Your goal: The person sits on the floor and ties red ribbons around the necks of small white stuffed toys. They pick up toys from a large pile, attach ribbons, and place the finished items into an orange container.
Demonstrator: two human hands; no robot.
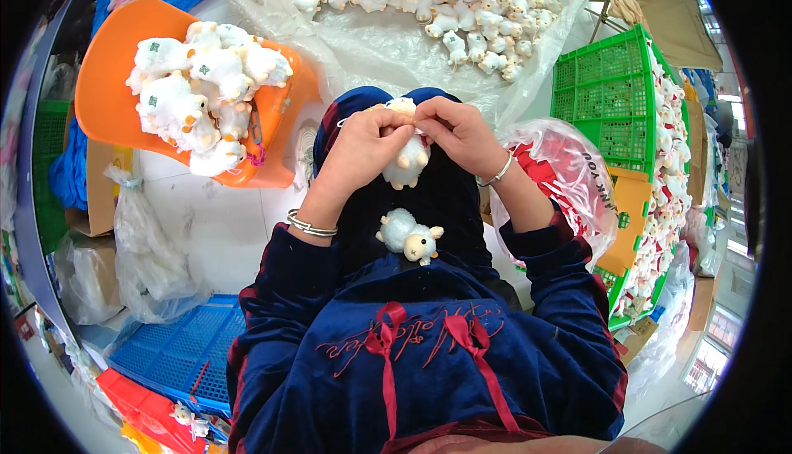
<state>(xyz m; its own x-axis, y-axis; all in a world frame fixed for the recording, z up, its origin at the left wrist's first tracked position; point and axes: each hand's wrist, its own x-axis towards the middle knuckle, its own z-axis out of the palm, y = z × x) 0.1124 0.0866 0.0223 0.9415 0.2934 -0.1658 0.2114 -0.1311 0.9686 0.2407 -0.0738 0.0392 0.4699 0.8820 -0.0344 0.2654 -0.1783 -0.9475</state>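
Note:
Above my lap, a small white plush sheep (404, 167) hangs upright with its head away from me. My left hand (373, 144) and my right hand (460, 134) meet at its neck, both closed in a pinch with fingertips touching. A bit of red shows there, but the fingers hide what exactly lies between the tips. Closer to me, a second plush sheep (404, 233), bluish white with a cream face, lies on my dark trousers, touched by neither hand.
An orange chair (111, 82) at left bears several plush sheep and scissors. A heap of plush toys (487, 0) lies on plastic sheeting ahead. At right are a clear bag of red pieces (557, 173) and a green crate (606, 95). A blue crate (177, 351) stands lower left.

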